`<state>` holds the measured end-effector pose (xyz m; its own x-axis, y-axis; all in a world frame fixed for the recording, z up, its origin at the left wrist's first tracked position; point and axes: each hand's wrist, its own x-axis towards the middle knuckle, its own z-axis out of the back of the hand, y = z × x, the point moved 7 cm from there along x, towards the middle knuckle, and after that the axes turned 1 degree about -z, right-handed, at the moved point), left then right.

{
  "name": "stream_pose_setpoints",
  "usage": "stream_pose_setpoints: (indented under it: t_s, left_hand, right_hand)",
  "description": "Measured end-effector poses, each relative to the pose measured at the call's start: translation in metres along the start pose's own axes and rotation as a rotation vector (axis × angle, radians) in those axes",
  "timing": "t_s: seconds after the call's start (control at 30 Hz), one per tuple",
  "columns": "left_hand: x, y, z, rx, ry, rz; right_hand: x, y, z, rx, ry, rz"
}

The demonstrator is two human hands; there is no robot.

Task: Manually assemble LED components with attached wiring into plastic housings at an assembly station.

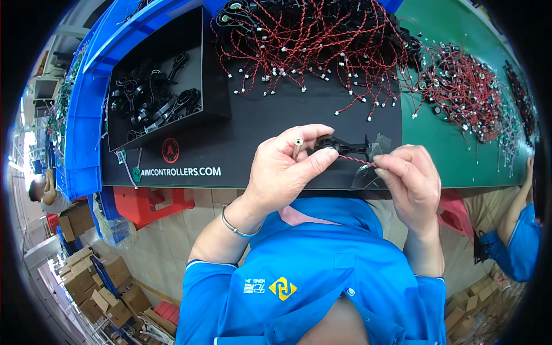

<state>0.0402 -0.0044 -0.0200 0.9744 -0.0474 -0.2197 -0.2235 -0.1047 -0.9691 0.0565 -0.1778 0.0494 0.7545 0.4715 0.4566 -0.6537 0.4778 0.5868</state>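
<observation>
Round-ended black plastic part [343, 146] held above a flat black mat [259, 115]

The left hand [283, 167] is clamped on the part (a slim silver metal tube [296, 149] shows in the same grasp); the right hand [413, 179], slightly apart, pinches a twisted red-and-black wire [352, 159]. Beyond them lies a tangled heap of red-and-black wires [287, 52] with white connectors [303, 89], and an open black box [214, 95] sits to the left

A mat [259, 129] lies on the table [425, 167]. On its left stands a box [216, 63] with parts [131, 95] in it; a crate [79, 132] is left of that. Wires [310, 52] lie along the mat's back, right of the box, and another pile [466, 92] farther right. Nearer the front edge, a piece [349, 147] sits between left hand [283, 168] and right hand [413, 181].
</observation>
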Motion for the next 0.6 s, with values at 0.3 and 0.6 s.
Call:
stream_pose_setpoints:
  t_s: [0.3, 0.6]
  left_hand:
    - [0.0, 0.001, -0.007, -0.087, 0.039, 0.04]
    - [0.013, 0.003, 0.002, -0.124, -0.014, 0.107]
  right_hand:
    - [-0.004, -0.017, -0.008, 0.035, -0.028, -0.172]
    - [0.007, -0.02, -0.023, 0.08, 0.067, -0.079]
